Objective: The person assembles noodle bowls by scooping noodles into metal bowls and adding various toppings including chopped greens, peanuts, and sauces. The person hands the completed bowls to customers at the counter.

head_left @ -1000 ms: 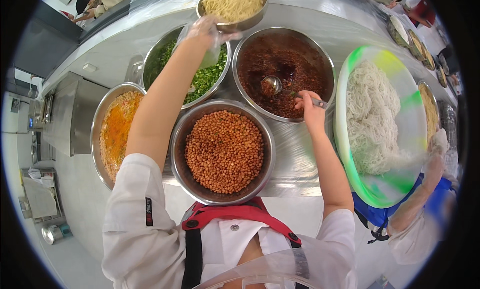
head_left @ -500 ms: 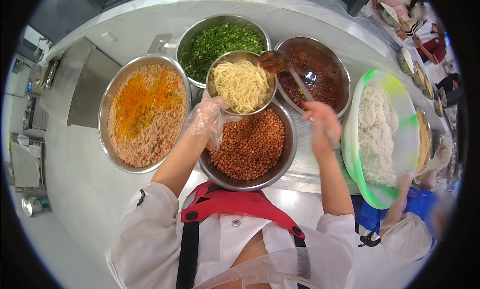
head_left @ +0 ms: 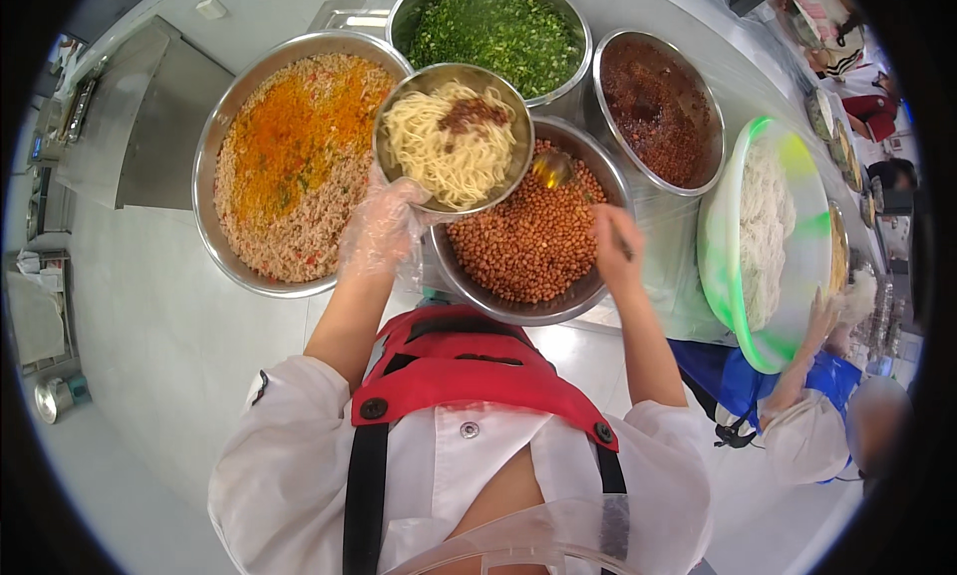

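My left hand, in a clear plastic glove, grips a small steel bowl by its near left rim. Pale noodles lie in it, with a dab of dark red sauce on top. My bare right hand is closed around the handle of a metal spoon. The spoon has its shiny head over a steel basin of reddish-brown beans or nuts; whether it touches them I cannot tell. The noodle bowl overlaps this basin's left side.
A steel basin of minced filling with orange seasoning is at left. Behind are basins of chopped greens and dark red sauce. At right, a green-and-white tub holds white noodles; another person's gloved hand is beside it.
The spoon has moved from the sauce side to over the bean basin, and red sauce now tops the noodles. My left hand and noodle bowl have shifted left against the basins.
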A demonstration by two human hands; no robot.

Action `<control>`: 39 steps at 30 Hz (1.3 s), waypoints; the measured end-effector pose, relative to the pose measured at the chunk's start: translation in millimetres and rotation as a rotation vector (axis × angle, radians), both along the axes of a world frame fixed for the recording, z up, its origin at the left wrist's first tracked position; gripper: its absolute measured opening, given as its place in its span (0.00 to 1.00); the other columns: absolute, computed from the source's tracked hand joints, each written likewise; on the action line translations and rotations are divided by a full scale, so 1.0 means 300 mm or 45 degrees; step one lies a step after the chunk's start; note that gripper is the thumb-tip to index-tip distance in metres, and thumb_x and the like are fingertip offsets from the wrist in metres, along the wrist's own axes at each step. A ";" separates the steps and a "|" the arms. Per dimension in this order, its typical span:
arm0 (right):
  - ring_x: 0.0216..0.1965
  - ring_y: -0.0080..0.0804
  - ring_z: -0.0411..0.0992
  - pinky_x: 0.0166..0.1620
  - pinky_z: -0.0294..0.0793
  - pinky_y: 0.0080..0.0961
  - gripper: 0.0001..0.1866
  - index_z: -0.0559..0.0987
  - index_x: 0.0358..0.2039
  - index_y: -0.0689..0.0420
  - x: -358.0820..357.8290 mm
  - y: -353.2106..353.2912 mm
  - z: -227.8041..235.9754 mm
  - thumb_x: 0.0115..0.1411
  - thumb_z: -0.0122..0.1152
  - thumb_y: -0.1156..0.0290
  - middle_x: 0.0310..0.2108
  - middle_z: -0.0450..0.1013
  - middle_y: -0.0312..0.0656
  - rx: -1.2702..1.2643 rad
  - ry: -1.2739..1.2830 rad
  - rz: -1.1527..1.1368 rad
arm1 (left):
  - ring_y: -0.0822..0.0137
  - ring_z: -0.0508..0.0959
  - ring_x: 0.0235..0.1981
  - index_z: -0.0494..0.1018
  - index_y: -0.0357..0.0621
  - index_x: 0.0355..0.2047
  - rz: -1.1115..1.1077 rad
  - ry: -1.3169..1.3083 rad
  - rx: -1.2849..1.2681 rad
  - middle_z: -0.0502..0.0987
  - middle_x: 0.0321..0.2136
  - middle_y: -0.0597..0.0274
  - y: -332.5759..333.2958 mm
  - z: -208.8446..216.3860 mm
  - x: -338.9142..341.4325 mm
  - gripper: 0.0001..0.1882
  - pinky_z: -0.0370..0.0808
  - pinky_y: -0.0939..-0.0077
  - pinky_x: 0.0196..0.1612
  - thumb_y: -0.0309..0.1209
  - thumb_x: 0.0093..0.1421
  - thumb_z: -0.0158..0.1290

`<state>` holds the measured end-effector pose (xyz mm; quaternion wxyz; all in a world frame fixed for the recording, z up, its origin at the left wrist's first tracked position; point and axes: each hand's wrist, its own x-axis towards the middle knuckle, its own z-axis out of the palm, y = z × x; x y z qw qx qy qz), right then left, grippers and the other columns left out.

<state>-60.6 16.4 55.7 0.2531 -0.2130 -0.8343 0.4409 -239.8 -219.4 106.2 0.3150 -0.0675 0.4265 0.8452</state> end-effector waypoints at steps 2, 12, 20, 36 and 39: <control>0.32 0.44 0.71 0.37 0.70 0.33 0.06 0.75 0.33 0.62 0.015 -0.045 -0.137 0.52 0.56 0.80 0.31 0.73 0.47 0.455 0.001 0.141 | 0.45 0.67 0.52 0.45 0.48 0.62 0.008 0.030 0.020 0.60 0.55 0.46 -0.044 0.032 -0.009 0.42 0.74 0.42 0.43 0.15 0.43 0.40; 0.25 0.23 0.72 0.32 0.69 0.20 0.09 0.75 0.35 0.65 0.027 -0.165 -0.202 0.61 0.51 0.73 0.26 0.74 0.42 -0.457 -0.171 -0.061 | 0.47 0.72 0.46 0.54 0.37 0.56 0.227 0.011 0.011 0.66 0.49 0.46 -0.185 0.051 -0.033 0.33 0.75 0.42 0.43 0.15 0.45 0.39; 0.23 0.23 0.71 0.27 0.68 0.16 0.11 0.73 0.37 0.63 -0.029 -0.023 0.005 0.62 0.47 0.69 0.27 0.75 0.45 -1.021 -0.053 -0.193 | 0.44 0.72 0.45 0.57 0.36 0.53 0.300 -0.015 0.030 0.66 0.48 0.43 -0.246 -0.003 -0.046 0.30 0.74 0.38 0.42 0.16 0.45 0.40; 0.19 0.32 0.75 0.26 0.74 0.27 0.17 0.75 0.24 0.69 -1.011 0.158 -0.202 0.59 0.50 0.65 0.17 0.74 0.48 0.158 -0.274 0.053 | 0.41 0.68 0.50 0.48 0.49 0.59 0.539 -0.093 0.001 0.61 0.53 0.46 -0.251 0.018 -0.080 0.42 0.72 0.34 0.42 0.13 0.40 0.38; 0.28 0.53 0.73 0.34 0.73 0.38 0.13 0.77 0.27 0.66 -1.104 0.037 -0.270 0.55 0.53 0.67 0.23 0.73 0.56 0.008 -0.295 0.080 | 0.46 0.69 0.49 0.51 0.49 0.58 0.607 -0.123 -0.003 0.64 0.51 0.49 -0.296 -0.012 -0.094 0.40 0.72 0.35 0.42 0.11 0.40 0.38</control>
